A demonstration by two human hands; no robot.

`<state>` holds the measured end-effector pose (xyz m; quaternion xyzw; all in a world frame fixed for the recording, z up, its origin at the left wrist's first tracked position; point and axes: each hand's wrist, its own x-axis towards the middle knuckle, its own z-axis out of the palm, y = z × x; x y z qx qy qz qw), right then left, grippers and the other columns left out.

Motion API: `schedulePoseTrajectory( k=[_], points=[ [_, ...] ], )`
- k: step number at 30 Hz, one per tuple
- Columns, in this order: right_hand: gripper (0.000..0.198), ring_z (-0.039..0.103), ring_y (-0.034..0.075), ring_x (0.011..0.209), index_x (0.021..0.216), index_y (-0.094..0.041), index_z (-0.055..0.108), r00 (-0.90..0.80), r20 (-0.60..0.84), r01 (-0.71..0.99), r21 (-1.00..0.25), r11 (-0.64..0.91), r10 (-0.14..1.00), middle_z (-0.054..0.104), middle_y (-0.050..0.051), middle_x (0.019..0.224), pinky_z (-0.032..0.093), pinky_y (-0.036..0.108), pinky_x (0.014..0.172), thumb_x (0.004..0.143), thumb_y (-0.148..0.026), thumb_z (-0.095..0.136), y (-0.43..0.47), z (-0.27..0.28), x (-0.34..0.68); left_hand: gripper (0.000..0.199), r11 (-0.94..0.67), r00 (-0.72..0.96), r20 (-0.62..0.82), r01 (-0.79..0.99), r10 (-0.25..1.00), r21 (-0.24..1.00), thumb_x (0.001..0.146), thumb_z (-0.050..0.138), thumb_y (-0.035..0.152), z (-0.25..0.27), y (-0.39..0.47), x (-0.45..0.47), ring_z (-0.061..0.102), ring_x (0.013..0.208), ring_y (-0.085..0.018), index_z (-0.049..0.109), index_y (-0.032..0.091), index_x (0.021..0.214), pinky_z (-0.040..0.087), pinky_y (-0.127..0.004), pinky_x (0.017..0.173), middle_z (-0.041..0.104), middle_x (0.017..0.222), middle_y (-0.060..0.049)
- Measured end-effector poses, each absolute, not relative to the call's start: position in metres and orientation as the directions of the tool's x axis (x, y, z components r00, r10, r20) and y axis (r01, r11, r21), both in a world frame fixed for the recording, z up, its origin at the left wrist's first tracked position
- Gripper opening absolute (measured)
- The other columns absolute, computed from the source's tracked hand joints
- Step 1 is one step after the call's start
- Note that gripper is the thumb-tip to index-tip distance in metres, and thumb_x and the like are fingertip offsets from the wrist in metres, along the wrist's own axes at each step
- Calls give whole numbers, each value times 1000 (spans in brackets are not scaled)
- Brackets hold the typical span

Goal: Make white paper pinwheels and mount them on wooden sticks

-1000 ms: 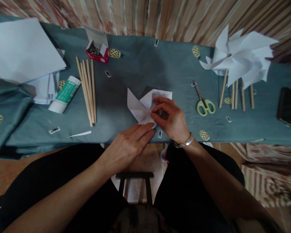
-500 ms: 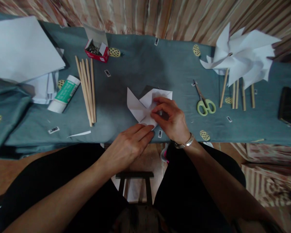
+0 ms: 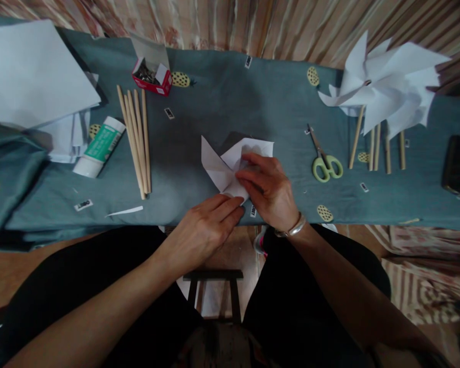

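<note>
A white paper pinwheel [image 3: 216,171], its blades folded toward the middle, lies near the front edge of the cloth-covered table. My left hand [image 3: 210,220] closes on its lower blade, with the fingertips at the near edge. From the right, my right hand [image 3: 270,189] has its thumb and fingers bent together at the pinwheel's centre, pressing the folded paper there. Those fingers cover part of the right-hand blades. Whether anything small sits under the right fingertips is hidden.
Left are wooden sticks [image 3: 138,143], a glue stick [image 3: 99,148], a red box [image 3: 151,82] of small metal pieces and white paper sheets [image 3: 34,71]. Right lie green-handled scissors [image 3: 327,167], several finished pinwheels [image 3: 387,87] on sticks and a dark phone [image 3: 458,166]. A paper strip [image 3: 124,211] lies near the front edge.
My right fingertips have shifted slightly left across the pinwheel's centre. The left hand keeps its place on the lower blade. The view has tilted a little.
</note>
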<state>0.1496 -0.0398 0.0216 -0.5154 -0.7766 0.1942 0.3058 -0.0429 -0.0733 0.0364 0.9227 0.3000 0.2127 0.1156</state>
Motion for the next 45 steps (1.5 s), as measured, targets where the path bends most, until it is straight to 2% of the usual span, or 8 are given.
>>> schedulePoseTrajectory(
  k=[4, 7, 14, 22, 27, 35, 40, 45],
  points=[
    [31, 46, 31, 127, 105, -24, 69, -381, 275, 743, -476, 469, 883, 55, 8, 138, 43, 49, 108, 87, -11, 48, -47, 24, 150, 21, -792, 733, 313, 508, 604, 339, 95, 49, 14, 37, -73, -42, 65, 104, -23, 65, 7, 107, 59, -36, 91, 69, 114, -14],
    [34, 45, 31, 127, 107, -25, 67, -393, 274, 756, -447, 478, 878, 53, 7, 139, 42, 51, 107, 85, -8, 46, -49, 22, 149, 22, -786, 728, 310, 514, 612, 344, 97, 47, 15, 37, -73, -42, 65, 104, -22, 66, 9, 106, 59, -35, 90, 70, 113, -13],
    [32, 47, 29, 125, 101, -28, 66, -367, 287, 725, -507, 465, 885, 54, 1, 137, 39, 51, 106, 85, -9, 45, -45, 18, 148, 23, -789, 725, 321, 509, 609, 346, 94, 52, 13, 33, -73, -42, 65, 102, -23, 63, 6, 113, 59, -36, 90, 69, 114, -14],
    [31, 46, 31, 127, 98, -27, 66, -344, 218, 709, -578, 405, 913, 53, 2, 139, 38, 53, 104, 83, -8, 46, -44, 18, 148, 23, -784, 717, 328, 510, 615, 354, 94, 52, 13, 33, -72, -41, 65, 100, -23, 63, 5, 113, 59, -36, 89, 68, 113, -15],
    [31, 48, 31, 127, 99, -26, 68, -326, 286, 741, -515, 431, 901, 56, 3, 138, 41, 51, 106, 83, -8, 49, -48, 15, 145, 21, -780, 721, 307, 532, 621, 330, 95, 49, 12, 37, -70, -38, 66, 95, -21, 63, 7, 110, 60, -33, 82, 69, 109, -13],
    [38, 60, 23, 119, 109, -22, 68, -189, 397, 669, -618, 414, 898, 66, 7, 125, 48, 45, 106, 86, -7, 40, -34, 25, 167, 21, -781, 704, 339, 550, 624, 297, 93, 54, 12, 29, -69, -38, 66, 100, -22, 64, 7, 111, 59, -35, 85, 68, 115, -14],
    [40, 55, 24, 129, 126, -14, 60, -184, 361, 804, -479, 351, 914, 62, 13, 134, 41, 43, 113, 93, -14, 40, 3, 22, 181, 23, -785, 704, 348, 549, 619, 286, 92, 54, 11, 28, -68, -40, 66, 100, -23, 63, 7, 112, 59, -36, 86, 68, 116, -15],
    [39, 59, 27, 122, 130, -12, 58, -282, 275, 854, -364, 371, 919, 66, 14, 129, 46, 43, 107, 95, -22, 43, 22, 18, 184, 25, -779, 697, 348, 568, 628, 267, 92, 51, 9, 29, -60, -48, 65, 104, -23, 63, 9, 115, 59, -36, 87, 69, 116, -14]
  ],
)
